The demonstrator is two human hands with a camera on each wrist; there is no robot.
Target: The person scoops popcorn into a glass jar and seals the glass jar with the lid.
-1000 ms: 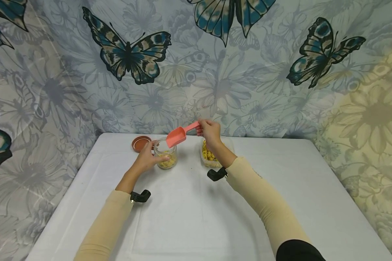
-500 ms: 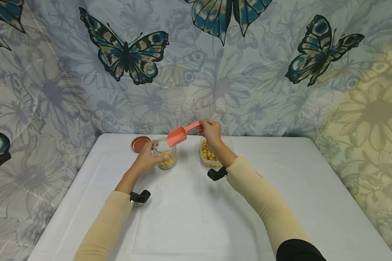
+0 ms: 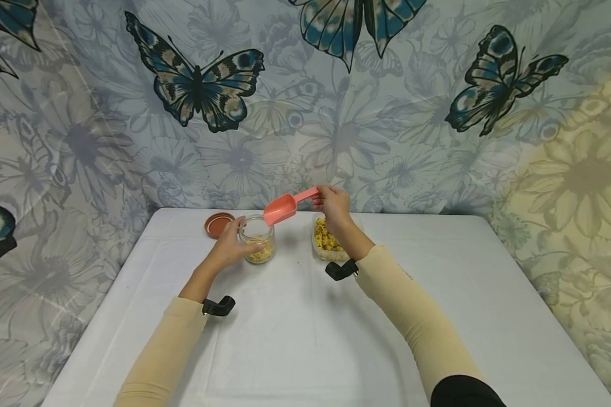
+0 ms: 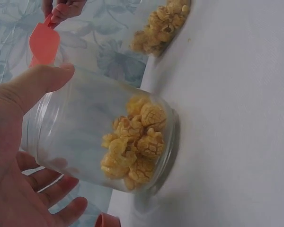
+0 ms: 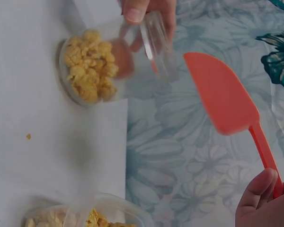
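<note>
Popcorn [image 4: 132, 151] lies in the bottom of a clear jar [image 4: 87, 120], which stands upright on the desk [image 3: 285, 333]. The left hand [image 3: 227, 247] grips it, thumb and fingers curled round near the rim. The right hand [image 3: 335, 208] pinches a pink scoop [image 5: 222, 97] by its handle, the tip near the jar's mouth. A reddish-brown lid [image 3: 218, 225] lies past the left hand. A clear tub [image 3: 330, 256] holds more popcorn, its fill hard to judge behind the right arm [image 3: 407, 299].

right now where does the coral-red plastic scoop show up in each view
Head: the coral-red plastic scoop is just left of centre.
Left wrist: the scoop is at upper left.
Right wrist: the scoop is in the right half.
Shared landmark: the clear cylindrical jar holding yellow popcorn.
</note>
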